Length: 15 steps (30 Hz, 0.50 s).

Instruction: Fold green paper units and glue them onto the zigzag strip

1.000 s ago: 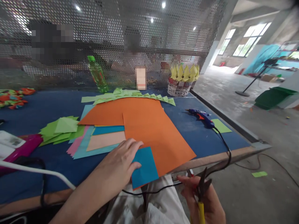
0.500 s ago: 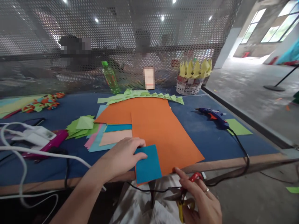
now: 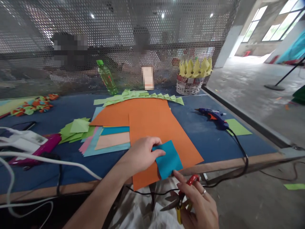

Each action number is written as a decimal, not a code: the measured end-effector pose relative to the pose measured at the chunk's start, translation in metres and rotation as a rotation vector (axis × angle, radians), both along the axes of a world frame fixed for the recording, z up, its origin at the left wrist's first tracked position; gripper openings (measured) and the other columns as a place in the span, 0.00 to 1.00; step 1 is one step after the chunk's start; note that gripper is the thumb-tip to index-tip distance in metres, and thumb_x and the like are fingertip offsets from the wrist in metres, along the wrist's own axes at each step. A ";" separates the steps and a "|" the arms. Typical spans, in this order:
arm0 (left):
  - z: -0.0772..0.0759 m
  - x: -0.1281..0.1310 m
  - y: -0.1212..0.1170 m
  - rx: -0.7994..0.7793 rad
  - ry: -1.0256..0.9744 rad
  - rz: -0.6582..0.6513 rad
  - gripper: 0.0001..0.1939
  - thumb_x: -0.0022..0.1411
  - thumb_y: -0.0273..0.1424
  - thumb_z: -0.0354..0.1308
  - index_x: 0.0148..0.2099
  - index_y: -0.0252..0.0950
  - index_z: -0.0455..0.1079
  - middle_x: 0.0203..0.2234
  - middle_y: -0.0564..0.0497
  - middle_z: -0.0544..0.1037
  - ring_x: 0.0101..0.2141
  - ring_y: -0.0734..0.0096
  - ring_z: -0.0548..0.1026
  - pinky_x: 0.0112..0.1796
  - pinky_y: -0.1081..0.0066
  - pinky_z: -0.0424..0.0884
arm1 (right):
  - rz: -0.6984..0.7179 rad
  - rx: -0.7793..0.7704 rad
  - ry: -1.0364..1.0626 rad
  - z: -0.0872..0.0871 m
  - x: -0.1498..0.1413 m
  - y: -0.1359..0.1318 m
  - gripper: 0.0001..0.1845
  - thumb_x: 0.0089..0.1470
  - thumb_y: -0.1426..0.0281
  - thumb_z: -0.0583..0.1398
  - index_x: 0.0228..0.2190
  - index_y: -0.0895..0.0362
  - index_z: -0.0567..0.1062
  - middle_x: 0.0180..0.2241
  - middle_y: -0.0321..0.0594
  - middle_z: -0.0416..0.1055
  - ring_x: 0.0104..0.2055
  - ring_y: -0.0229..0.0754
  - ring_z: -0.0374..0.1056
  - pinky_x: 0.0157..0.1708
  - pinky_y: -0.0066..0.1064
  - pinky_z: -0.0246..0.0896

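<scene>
My left hand [image 3: 140, 154] pinches the left edge of a small teal paper square [image 3: 169, 159], which is lifted slightly over a large orange sheet [image 3: 152, 127] on the blue table [image 3: 207, 140]. My right hand [image 3: 197, 203], wearing a ring, is below the table's front edge with its fingers curled round red-and-yellow-handled scissors [image 3: 179, 200]; its forefinger points up toward the teal square's lower corner. The scissor blades point left and look slightly apart.
A blue glue gun [image 3: 212, 115] with a black cord lies right, by a green square [image 3: 238, 126]. Pastel sheets [image 3: 109, 143], folded green pieces [image 3: 76, 128], a pink tool [image 3: 40, 148], white cable, a green bottle [image 3: 106, 78] and a paper basket [image 3: 190, 81] stand before a perforated screen.
My left hand has carried the teal square to the right and turned it, lifting it off the table edge. My right hand with the scissors has risen closer to the square.
</scene>
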State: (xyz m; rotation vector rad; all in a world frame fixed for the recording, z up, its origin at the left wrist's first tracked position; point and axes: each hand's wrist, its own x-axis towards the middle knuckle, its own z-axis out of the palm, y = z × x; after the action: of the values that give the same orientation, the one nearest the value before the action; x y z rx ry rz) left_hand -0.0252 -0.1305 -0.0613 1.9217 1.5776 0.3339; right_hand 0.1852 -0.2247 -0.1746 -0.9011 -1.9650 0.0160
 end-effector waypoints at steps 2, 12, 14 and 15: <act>0.001 0.002 -0.001 0.003 0.023 -0.012 0.11 0.61 0.38 0.60 0.29 0.40 0.66 0.21 0.58 0.69 0.25 0.72 0.67 0.26 0.71 0.56 | -0.004 0.006 0.004 0.002 0.000 0.000 0.25 0.43 0.84 0.52 0.44 0.58 0.71 0.47 0.48 0.80 0.41 0.45 0.78 0.36 0.31 0.72; 0.004 0.010 0.001 0.070 0.143 -0.037 0.09 0.62 0.34 0.57 0.30 0.39 0.65 0.28 0.53 0.74 0.30 0.66 0.70 0.31 0.68 0.56 | -0.026 0.039 0.040 0.009 -0.005 0.004 0.24 0.43 0.83 0.50 0.43 0.57 0.71 0.45 0.48 0.81 0.37 0.43 0.80 0.35 0.30 0.75; 0.004 0.010 0.002 0.077 0.152 -0.040 0.09 0.62 0.34 0.57 0.30 0.39 0.64 0.28 0.53 0.74 0.30 0.65 0.70 0.30 0.68 0.56 | -0.036 0.055 0.047 0.009 -0.006 0.004 0.24 0.43 0.83 0.50 0.43 0.58 0.71 0.44 0.48 0.81 0.37 0.43 0.80 0.35 0.30 0.75; 0.005 0.010 0.002 0.082 0.155 -0.041 0.10 0.62 0.34 0.57 0.29 0.39 0.64 0.28 0.53 0.74 0.30 0.65 0.70 0.30 0.68 0.56 | -0.040 0.056 0.050 0.009 -0.006 0.004 0.24 0.43 0.82 0.51 0.43 0.58 0.71 0.45 0.49 0.81 0.38 0.43 0.80 0.35 0.30 0.75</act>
State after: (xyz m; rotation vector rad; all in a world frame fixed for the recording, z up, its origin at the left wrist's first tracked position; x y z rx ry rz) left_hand -0.0155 -0.1281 -0.0565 2.0826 1.6430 0.2407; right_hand 0.1789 -0.2207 -0.1657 -0.8955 -1.8914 -0.0386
